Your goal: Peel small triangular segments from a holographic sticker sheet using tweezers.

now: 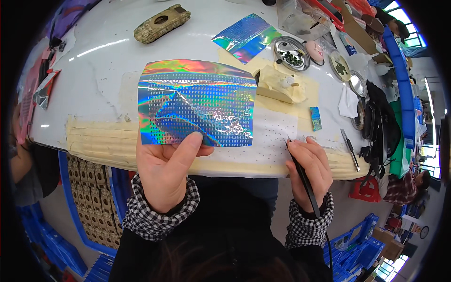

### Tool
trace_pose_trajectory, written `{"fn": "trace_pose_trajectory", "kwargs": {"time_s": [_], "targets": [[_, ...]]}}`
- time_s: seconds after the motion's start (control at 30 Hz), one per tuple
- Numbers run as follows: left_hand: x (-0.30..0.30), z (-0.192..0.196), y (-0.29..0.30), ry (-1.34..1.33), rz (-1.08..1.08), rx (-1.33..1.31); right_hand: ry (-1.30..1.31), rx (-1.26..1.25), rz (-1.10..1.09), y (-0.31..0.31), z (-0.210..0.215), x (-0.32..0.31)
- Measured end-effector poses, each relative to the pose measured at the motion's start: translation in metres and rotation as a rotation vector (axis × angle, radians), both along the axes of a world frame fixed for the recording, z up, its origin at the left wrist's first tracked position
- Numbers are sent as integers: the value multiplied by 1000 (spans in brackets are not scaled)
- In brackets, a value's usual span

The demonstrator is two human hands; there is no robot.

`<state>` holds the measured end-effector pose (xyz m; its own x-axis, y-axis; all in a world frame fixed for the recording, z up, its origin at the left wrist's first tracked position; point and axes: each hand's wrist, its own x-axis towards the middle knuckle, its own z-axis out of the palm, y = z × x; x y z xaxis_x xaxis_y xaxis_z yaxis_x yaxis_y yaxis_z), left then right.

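Note:
My left hand point(167, 169) grips a shiny holographic sheet point(197, 110) by its lower edge, thumb on top. Rows of tiny pale rectangles cover the sheet, and a fold crosses its lower part. To the right, my right hand point(310, 164) pinches a slim black pen-shaped tool point(304, 181) with a fine tip. That tip is over a white paper point(277, 127) scattered with tiny dark specks. A thin black cord runs down beside my right sleeve; whether it joins the tool is hidden. Behind the paper stands a tape-covered block point(282, 84) with a small white piece on top.
A camouflage model tank hull point(162, 23) sits at the back left. Another holographic sheet point(246, 37) lies near a metal dish point(291, 52) of small dark green parts. A knife point(350, 150) and a holographic scrap point(315, 118) lie right. Below left, a blue crate point(70, 188) holds several hulls.

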<state>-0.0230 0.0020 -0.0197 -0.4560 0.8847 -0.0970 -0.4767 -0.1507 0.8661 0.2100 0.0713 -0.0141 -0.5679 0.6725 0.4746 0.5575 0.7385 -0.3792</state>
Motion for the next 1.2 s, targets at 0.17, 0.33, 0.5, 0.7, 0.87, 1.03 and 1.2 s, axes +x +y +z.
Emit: {"fn": "trace_pose_trajectory", "kwargs": {"time_s": [0.17,0.33,0.5,0.7,0.87,1.03,1.2], "targets": [[1,1,1,-17,17,7,-93,43,44,5,4,0],[-1,-3,-1,11,-9,35,-190,47,99,10,13,-5],[0,-1,1,-21,-2,16,-247,38,122,12,20,-4],[1,2,2,-26,-3,17,-80,-19,85,13,17,4],[2,-1,0,-16,-16,18,57,-5,61,6,16,1],[3,5,2,12,-30,16,169,-21,237,-6,33,-30],[-3,7,0,-31,-91,-26,187,-7,370,-5,32,-70]]}}
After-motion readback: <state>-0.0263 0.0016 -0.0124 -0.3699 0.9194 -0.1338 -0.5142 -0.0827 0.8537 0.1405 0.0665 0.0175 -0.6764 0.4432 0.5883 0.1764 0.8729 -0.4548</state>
